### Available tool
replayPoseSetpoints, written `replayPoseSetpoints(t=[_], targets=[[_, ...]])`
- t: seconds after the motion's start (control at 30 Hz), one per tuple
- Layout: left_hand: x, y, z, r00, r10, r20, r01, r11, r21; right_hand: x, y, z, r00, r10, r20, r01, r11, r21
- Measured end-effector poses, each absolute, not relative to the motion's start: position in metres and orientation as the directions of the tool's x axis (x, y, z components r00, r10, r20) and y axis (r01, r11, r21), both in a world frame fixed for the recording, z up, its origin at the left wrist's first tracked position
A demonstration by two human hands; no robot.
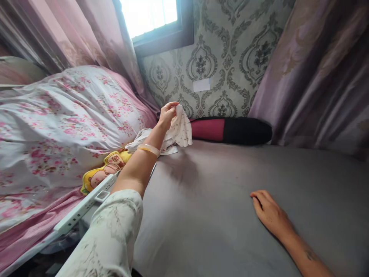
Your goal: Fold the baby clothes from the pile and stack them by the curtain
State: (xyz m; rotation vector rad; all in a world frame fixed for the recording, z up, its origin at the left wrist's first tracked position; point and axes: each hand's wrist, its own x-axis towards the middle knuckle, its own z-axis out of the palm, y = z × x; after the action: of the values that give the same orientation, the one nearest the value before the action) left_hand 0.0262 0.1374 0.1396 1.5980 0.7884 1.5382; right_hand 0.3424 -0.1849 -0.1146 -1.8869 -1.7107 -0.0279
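Note:
My left hand reaches far forward and pinches the edge of a thin white cloth with a small print. The cloth hangs down from my fingers, and its lower part lies bunched on the grey-covered bed behind my forearm. What kind of cloth piece it is, I cannot make out. My right hand rests on the grey cover at the right, fingers loosely bent and holding nothing. Beyond the cloth, against the wall, lies a long dark red and black bundle.
At the left are a floral-covered mound, yellow plush toys and a white power strip along the bed's edge. Purple curtains hang at the right. A window is set in the patterned wall.

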Motion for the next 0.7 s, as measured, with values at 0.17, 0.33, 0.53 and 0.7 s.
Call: replayPoseSetpoints(t=[0.17,0.33,0.53,0.7], targets=[[0.068,0.109,0.138,0.253,0.814,0.523,-0.186,-0.489,0.852,0.342,-0.185,-0.115,0.186,0.903,0.386,0.901,0.0,-0.434],[0.105,0.08,0.13,0.374,0.765,0.524,-0.285,-0.443,0.85,0.348,-0.18,-0.114,0.199,0.918,0.343,0.869,-0.004,-0.494],[0.144,0.042,0.11,0.455,0.739,0.497,-0.317,-0.387,0.866,0.341,-0.156,-0.077,0.206,0.959,0.195,0.706,-0.007,-0.708],[0.165,0.01,0.093,0.489,0.739,0.464,-0.403,-0.281,0.871,0.312,-0.12,-0.038,0.386,0.843,0.373,0.527,0.13,-0.84]])
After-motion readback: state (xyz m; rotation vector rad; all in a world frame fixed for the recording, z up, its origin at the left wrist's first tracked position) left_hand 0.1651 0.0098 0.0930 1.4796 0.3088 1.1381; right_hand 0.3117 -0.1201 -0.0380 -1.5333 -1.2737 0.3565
